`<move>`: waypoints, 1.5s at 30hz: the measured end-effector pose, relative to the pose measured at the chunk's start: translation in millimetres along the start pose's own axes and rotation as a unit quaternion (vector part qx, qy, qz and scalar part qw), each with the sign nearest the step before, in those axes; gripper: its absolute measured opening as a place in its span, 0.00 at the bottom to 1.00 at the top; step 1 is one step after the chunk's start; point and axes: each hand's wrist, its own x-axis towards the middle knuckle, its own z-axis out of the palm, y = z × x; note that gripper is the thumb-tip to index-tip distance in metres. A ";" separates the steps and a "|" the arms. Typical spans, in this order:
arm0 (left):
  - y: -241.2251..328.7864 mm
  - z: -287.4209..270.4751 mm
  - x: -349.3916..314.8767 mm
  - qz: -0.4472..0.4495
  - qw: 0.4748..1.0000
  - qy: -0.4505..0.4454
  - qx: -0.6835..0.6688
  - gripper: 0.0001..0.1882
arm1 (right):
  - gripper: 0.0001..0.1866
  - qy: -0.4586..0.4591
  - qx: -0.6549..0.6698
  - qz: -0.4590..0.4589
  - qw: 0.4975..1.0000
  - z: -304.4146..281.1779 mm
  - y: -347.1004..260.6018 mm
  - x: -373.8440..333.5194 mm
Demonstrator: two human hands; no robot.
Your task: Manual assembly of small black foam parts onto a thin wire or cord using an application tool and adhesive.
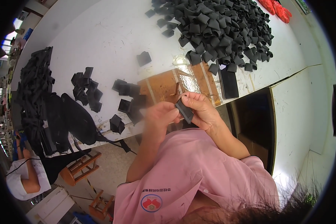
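Small black folded piece up btwn both hands, over near edge of worktop

R hand closed on the piece, thumb on its upper end, fingers curled behind; L hand part-curled at the piece's left side, blurry — can't tell if it's gripping or just touching. Brown taped board lies on worktop just beyond the hands, w/ dark flat slab to its right. Big pile of black folded pieces at far right, red item past it; lone black piece left of pile. Loose black clusters left of the hands, then long heap of black strips — black cloth item beside it
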 end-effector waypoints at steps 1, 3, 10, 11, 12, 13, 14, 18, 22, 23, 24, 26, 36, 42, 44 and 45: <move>-0.4 0.0 0.3 0.000 1.000 0.004 0.006 0.05 | 0.07 0.001 -0.007 0.000 1.000 1.0 0.2 0.1; 1.8 -0.2 -0.2 -0.006 1.000 0.007 0.012 0.04 | 0.06 0.003 -0.013 0.000 1.000 1.7 0.8 0.8; -1.9 3.8 1.8 0.059 0.992 0.048 0.106 0.02 | 0.07 0.089 -0.368 -0.194 0.905 -0.3 12.6 5.1; -2.0 6.4 0.9 0.060 0.991 0.048 0.107 0.02 | 0.08 0.145 -0.564 -0.319 0.748 -1.0 15.2 5.0; -0.8 8.5 -1.3 0.082 0.983 0.070 0.150 0.02 | 0.08 0.142 -0.564 -0.320 0.748 1.5 14.8 2.4; -0.1 9.7 -2.1 0.104 0.971 0.093 0.193 0.01 | 0.09 0.127 -0.565 -0.369 0.727 4.9 12.6 -2.6; 0.0 9.5 -1.1 0.106 0.971 0.095 0.193 0.01 | 0.10 0.111 -0.564 -0.416 0.704 6.7 12.4 -5.9; -10.7 2.6 15.0 0.149 0.958 0.136 0.203 0.02 | 0.08 0.156 -0.567 -0.374 0.717 -0.9 14.1 7.4; -26.3 -27.4 22.3 0.145 0.927 0.215 0.272 0.02 | 0.09 0.172 -0.656 -0.365 0.638 -36.6 22.1 17.5; -30.6 -32.7 19.9 0.131 0.929 0.229 0.261 0.02 | 0.10 0.166 -0.703 -0.338 0.603 -45.0 27.5 19.5; -33.8 -36.9 19.2 0.117 0.930 0.241 0.251 0.02 | 0.10 0.166 -0.703 -0.337 0.604 -45.8 31.5 21.5; -40.8 -42.8 14.6 0.114 0.928 0.243 0.260 0.02 | 0.11 0.151 -0.767 -0.325 0.532 -42.4 42.2 26.1; -40.8 -24.3 -6.9 0.005 0.982 0.188 0.034 0.08 | 0.08 0.107 -0.151 0.002 0.983 -38.7 33.7 25.7; -32.0 -8.6 -1.3 0.044 0.985 0.157 0.062 0.07 | 0.07 0.091 -0.125 0.005 0.988 -29.3 28.0 16.7; -29.3 -4.9 0.5 0.055 0.982 0.160 0.086 0.06 | 0.07 0.093 -0.144 -0.005 0.985 -27.4 28.1 16.2; -28.6 -3.4 1.4 0.067 0.979 0.162 0.107 0.05 | 0.06 0.087 -0.145 -0.001 0.986 -27.0 27.5 15.8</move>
